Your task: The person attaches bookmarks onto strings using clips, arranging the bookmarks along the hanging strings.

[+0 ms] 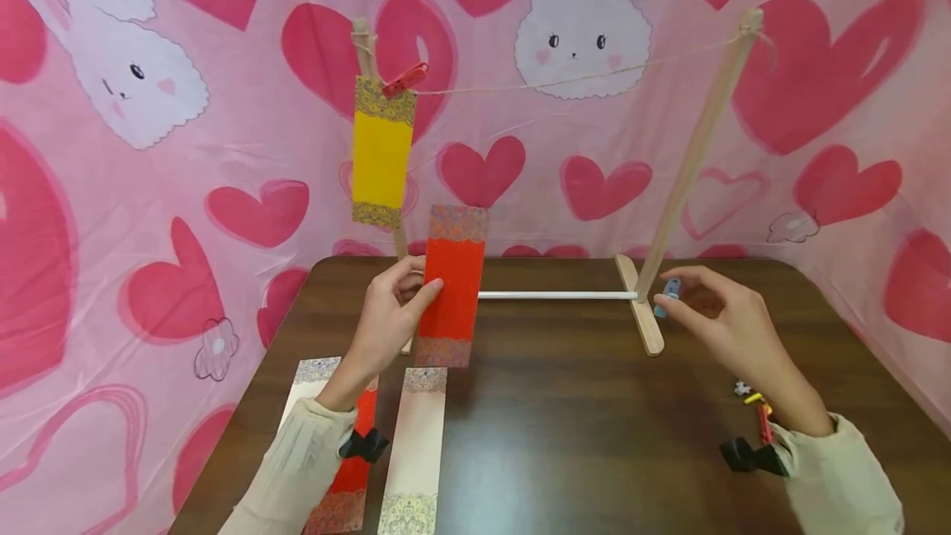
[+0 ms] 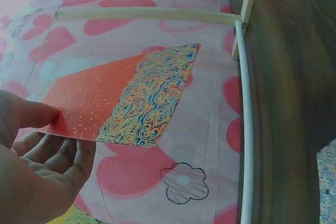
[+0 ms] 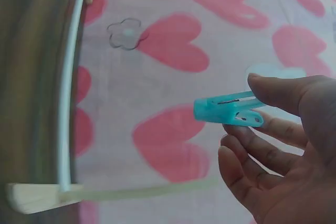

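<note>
1. Holding the red card (image 1: pixel 455 295) by its left long edge, the left hand (image 1: pixel 390 316) pinches it above the worktop's (image 1: pixel 565 428) far left part; a light grip probably avoids creasing.
2. Toward the far right corner, the right hand (image 1: pixel 716 304) pinches a blue clothespin (image 3: pixel 223 109) at its lever end; squeezing both levers evenly should spread it cleanly.
3. The card looks stiff, oblong, with ornate end bands; the clothespin, translucent plastic; the string (image 1: pixel 535 87), thin and fibrous.
</note>
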Demonstrator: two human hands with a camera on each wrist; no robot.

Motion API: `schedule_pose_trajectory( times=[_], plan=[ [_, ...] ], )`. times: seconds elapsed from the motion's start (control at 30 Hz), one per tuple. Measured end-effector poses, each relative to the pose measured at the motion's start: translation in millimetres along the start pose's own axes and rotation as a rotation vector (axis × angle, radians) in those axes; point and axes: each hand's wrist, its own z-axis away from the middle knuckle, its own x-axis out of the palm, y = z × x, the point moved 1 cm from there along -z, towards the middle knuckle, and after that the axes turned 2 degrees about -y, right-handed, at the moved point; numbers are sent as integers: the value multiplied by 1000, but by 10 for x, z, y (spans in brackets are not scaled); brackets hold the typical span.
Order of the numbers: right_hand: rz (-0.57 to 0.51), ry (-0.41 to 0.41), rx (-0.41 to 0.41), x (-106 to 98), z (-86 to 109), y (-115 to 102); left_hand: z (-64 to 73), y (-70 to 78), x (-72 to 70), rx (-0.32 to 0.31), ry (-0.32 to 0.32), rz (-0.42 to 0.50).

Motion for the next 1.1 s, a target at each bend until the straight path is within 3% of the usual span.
schedule_pose_trajectory(
  times=[0.3, 0.53, 0.63, 0.87, 1.1],
  plan=[
    [26, -6, -128, -83, -427, -446, -216, 89, -33, 56, 36, 47],
    [46, -2, -344, -125, -766, -793, -416, 129, -54, 112, 44, 41],
    [36, -8, -397, -148, -919, -976, -502, 152, -65, 126, 54, 29],
    [-27, -51, -490, -118, -1291, -1414, -698, 184, -60, 119, 66, 25],
    [-55, -2, -590, 24, -1644, -1778, -844, 180, -30, 111, 48, 22]
  ],
)
